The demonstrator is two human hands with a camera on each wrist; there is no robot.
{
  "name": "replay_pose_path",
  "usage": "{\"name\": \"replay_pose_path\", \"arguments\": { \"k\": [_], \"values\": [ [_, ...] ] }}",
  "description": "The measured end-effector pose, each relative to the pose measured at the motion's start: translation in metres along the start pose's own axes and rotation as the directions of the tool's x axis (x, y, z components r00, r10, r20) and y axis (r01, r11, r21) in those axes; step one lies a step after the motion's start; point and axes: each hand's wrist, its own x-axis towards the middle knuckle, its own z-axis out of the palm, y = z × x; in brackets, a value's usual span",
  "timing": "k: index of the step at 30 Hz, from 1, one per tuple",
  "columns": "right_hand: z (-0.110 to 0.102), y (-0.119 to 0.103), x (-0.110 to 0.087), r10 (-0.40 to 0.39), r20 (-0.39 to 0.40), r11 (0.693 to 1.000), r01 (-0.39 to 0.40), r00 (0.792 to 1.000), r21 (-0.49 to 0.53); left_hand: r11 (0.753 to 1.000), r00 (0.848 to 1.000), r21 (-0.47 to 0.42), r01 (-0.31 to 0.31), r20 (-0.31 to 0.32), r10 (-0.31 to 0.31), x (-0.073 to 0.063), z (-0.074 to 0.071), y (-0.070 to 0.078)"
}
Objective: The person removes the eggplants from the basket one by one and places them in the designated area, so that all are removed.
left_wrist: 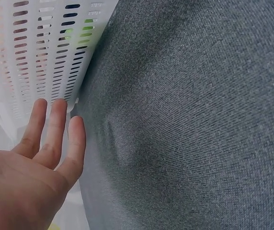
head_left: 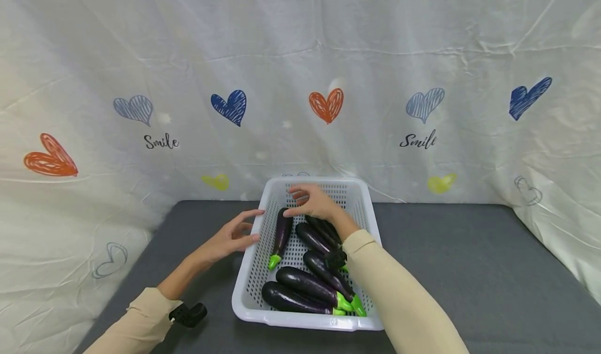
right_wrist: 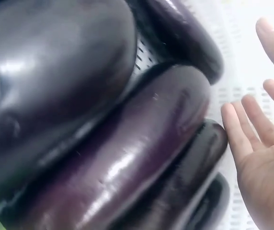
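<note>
A white plastic basket [head_left: 300, 320] with slotted walls holds several dark purple eggplants with green stem ends. My left hand [head_left: 230, 238] is at the basket's left rim, fingers spread and nothing in them; in the left wrist view this hand [left_wrist: 36, 172] is palm up beside the slotted wall [left_wrist: 29, 62]. Over the far part of the basket is my right hand [head_left: 314, 203], fingers loosely bent, above the top of a lone eggplant [head_left: 282, 234] on the left side. The right wrist view shows that hand [right_wrist: 266, 153] with fingers extended close to the eggplants' rounded ends [right_wrist: 189, 91].
Two eggplants lie crosswise at the front, the nearest eggplant [head_left: 293, 297] along the front wall. More lie slanted on the right, partly hidden by my right sleeve [head_left: 399, 291]. Under the basket is a dark grey table [head_left: 446, 265], with a white heart-print cloth [head_left: 281, 56] behind.
</note>
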Motion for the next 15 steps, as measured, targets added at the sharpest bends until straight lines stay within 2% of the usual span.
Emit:
{"name": "replay_pose_path", "arguments": {
  "k": [15],
  "values": [
    [0.014,-0.004,0.005,-0.019,0.021,0.996,0.021,1.0,-0.085,1.0,1.0,-0.002,-0.005,0.014,0.005,0.001,0.0,-0.001]
  ]
}}
